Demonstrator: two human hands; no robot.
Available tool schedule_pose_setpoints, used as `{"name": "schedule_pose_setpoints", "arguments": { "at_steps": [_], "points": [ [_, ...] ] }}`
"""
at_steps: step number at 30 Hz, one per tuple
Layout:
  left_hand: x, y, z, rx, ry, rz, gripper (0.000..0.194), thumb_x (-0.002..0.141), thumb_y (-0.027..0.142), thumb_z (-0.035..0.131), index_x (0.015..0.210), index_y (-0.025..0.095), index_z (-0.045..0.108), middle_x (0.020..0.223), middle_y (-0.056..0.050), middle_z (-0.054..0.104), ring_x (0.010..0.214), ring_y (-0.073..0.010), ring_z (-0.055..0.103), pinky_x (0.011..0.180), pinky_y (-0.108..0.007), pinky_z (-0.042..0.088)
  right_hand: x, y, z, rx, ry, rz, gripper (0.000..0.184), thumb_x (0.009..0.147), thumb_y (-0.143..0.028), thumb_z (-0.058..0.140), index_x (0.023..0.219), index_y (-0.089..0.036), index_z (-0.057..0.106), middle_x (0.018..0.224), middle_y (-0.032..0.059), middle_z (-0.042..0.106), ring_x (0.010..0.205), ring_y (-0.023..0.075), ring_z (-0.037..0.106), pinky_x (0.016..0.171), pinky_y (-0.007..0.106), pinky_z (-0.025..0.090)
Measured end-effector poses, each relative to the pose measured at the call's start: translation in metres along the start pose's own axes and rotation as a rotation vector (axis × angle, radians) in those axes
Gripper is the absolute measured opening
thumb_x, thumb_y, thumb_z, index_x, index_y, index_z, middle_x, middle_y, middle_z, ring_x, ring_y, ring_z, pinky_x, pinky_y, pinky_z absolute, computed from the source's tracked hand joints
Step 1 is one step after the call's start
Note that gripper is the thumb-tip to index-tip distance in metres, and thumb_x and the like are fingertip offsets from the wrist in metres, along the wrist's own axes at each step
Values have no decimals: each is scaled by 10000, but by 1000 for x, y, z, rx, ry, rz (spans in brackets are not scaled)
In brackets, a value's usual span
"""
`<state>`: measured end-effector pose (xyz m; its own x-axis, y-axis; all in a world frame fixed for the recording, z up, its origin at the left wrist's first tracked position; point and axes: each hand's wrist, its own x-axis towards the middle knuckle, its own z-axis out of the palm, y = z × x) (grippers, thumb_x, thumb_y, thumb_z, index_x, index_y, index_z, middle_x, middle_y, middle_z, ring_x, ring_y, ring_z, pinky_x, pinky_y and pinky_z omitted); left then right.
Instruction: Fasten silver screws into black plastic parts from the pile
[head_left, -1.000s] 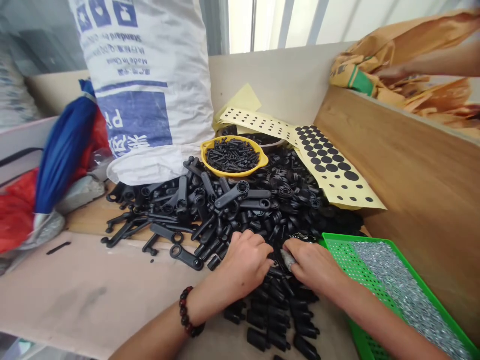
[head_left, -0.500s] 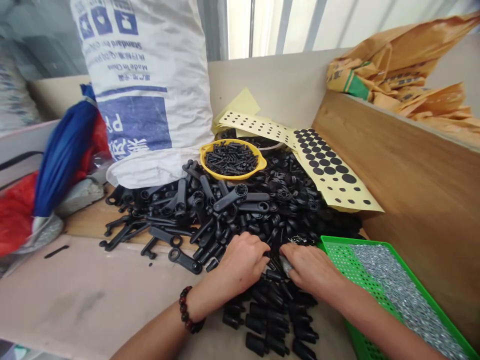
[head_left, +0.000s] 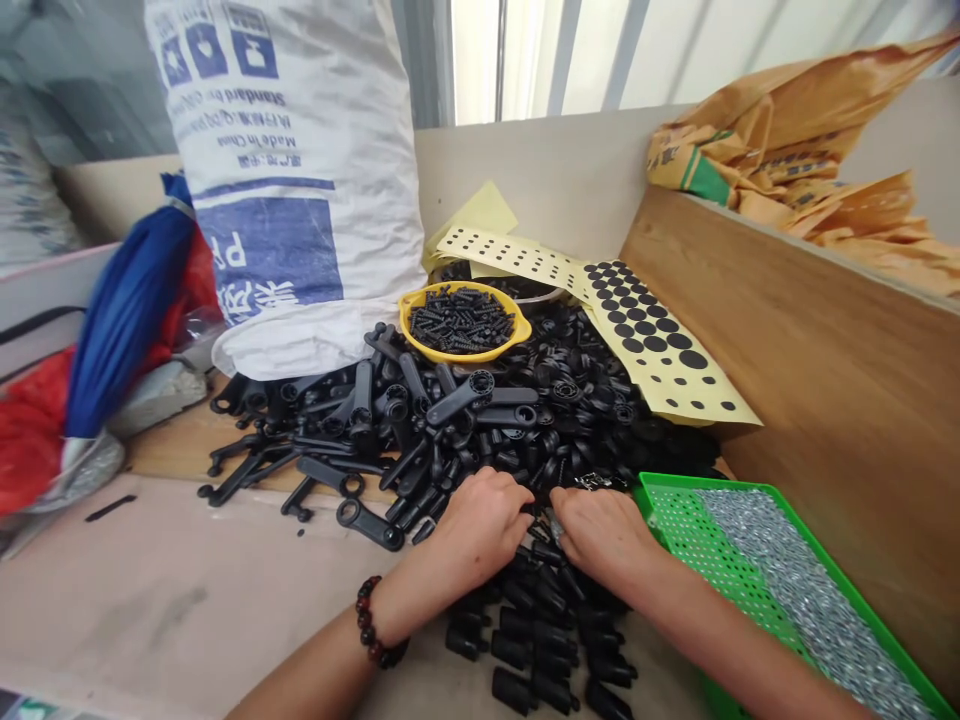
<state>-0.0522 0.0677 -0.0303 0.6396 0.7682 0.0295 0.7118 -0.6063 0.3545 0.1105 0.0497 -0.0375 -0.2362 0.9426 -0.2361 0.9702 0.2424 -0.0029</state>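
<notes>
My left hand [head_left: 486, 525], with a beaded bracelet [head_left: 369, 622] on its wrist, hovers palm down over the black parts. Its fingers are curled and pressed together; whatever they pinch is hidden. Close beside it, my right hand [head_left: 600, 530] is closed as well, with a greyish bit showing at its fingertips that I cannot make out. Below both hands lie short black cylindrical plastic pieces [head_left: 534, 655], roughly in rows. Beyond them spreads a heap of black plastic crank arms [head_left: 450, 398] and knob-like parts [head_left: 577, 400].
A green perforated tray [head_left: 686, 530] of small silvery metal pieces [head_left: 810, 590] stands at right, beside a wooden board [head_left: 810, 340]. Behind the heap are a yellow basket [head_left: 517, 330] of black screw-like pieces, sticker sheets [head_left: 694, 395], and a white sack [head_left: 315, 150]. A blue umbrella [head_left: 124, 310] leans left.
My right hand has shifted slightly left, closer to my left hand, which has barely moved. The gap between the fingertips is narrower.
</notes>
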Motion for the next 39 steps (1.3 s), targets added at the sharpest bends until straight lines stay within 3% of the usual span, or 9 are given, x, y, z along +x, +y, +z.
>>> {"name": "schedule_pose_setpoints", "arguments": {
  "at_steps": [5, 12, 18, 21, 26, 31, 36, 39],
  "points": [
    [1, 1, 1, -6, -6, 3, 134, 858, 209, 560, 911, 168, 677, 872, -51, 672, 863, -205, 586, 772, -308, 464, 1, -4, 3, 31, -3, 54, 248, 898, -355, 543, 923, -123, 626, 848, 42, 676, 738, 154, 642, 713, 337, 499],
    [1, 5, -1, -16, 1, -5, 148, 851, 188, 566, 955, 154, 667, 893, -65, 675, 886, -214, 593, 792, -316, 470, 2, 4, 5, 170, 79, 80, 108, 750, -159, 543, 770, -143, 648, 720, 103, 680, 696, 220, 645, 587, 267, 388],
    [10, 14, -3, -33, 12, 21, 104, 832, 177, 585, 900, 147, 658, 863, -60, 680, 837, -204, 608, 748, -294, 478, 6, 20, 9, 445, 124, -4, 207, 744, -151, 454, 545, -181, 504, 517, -15, 552, 545, 134, 538, 486, 216, 296],
    [14, 19, -3, -58, 42, 45, 147, 864, 128, 513, 906, 155, 651, 853, -47, 684, 809, -175, 613, 740, -269, 475, 0, 23, 6, 576, 151, -54, 177, 768, -179, 418, 617, -183, 511, 527, -35, 530, 548, 121, 524, 483, 193, 333],
    [18, 21, -2, -65, 90, 145, 181, 871, 116, 491, 882, 147, 669, 779, -50, 680, 734, -170, 610, 709, -267, 478, -24, 28, -9, 635, 220, -93, 244, 847, -256, 327, 772, -199, 552, 635, -7, 597, 594, 155, 548, 555, 246, 375],
    [18, 3, -14, -21, 125, 162, 169, 861, 167, 550, 1005, 141, 636, 922, -67, 667, 881, -188, 586, 800, -285, 466, -39, 43, -14, 601, 284, -50, 263, 862, -297, 299, 733, -226, 518, 634, 15, 608, 570, 187, 543, 541, 276, 357],
    [1, -19, -36, 210, -97, 251, 125, 849, 89, 522, 877, 166, 616, 867, -37, 611, 841, -184, 512, 754, -288, 418, -49, 56, -8, 492, 280, -63, 218, 823, -203, 299, 768, -237, 507, 654, 6, 621, 580, 184, 568, 536, 271, 355],
    [-5, -23, -36, 374, -173, 313, 164, 782, 35, 570, 844, 183, 603, 910, -44, 566, 887, -209, 467, 721, -307, 376, -51, 53, -3, 478, 278, -103, 217, 824, -173, 298, 768, -238, 497, 649, -1, 612, 572, 180, 556, 536, 271, 349]
  ]
}}
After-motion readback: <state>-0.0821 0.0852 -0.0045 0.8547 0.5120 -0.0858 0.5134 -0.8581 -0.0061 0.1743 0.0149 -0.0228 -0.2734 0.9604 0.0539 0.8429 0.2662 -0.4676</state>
